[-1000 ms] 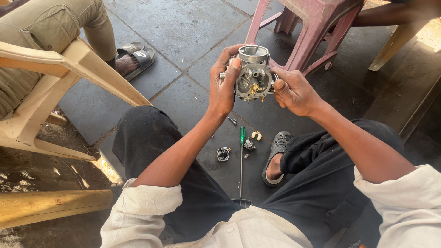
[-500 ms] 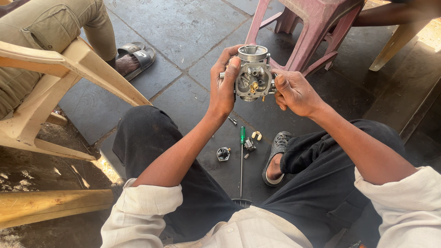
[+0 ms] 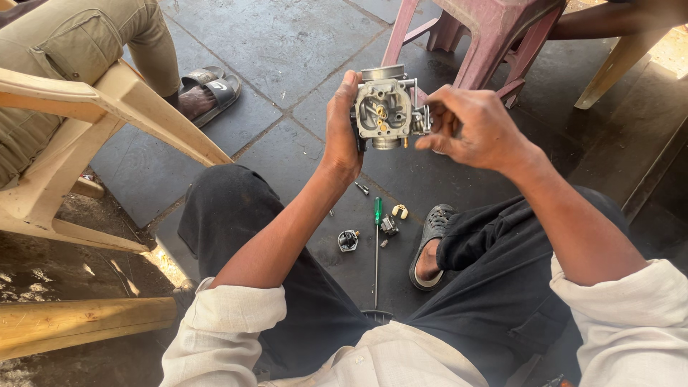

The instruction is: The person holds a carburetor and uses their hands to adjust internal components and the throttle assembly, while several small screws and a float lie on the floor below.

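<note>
both hands raised around a metal engine part (image 3: 385,109)

left hand (image 3: 342,129) clasps its left side; right hand (image 3: 469,123) pinches a fitting on its right edge. green-handled screwdriver (image 3: 376,247) lies on the floor below.

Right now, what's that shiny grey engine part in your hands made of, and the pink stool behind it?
The grey engine part, held by the left hand and right hand, looks like cast metal, probably aluminium: dull silver sheen, with small brass-coloured fittings. The pink stool looks like moulded plastic: smooth, one even colour, a bit scuffed.
</note>
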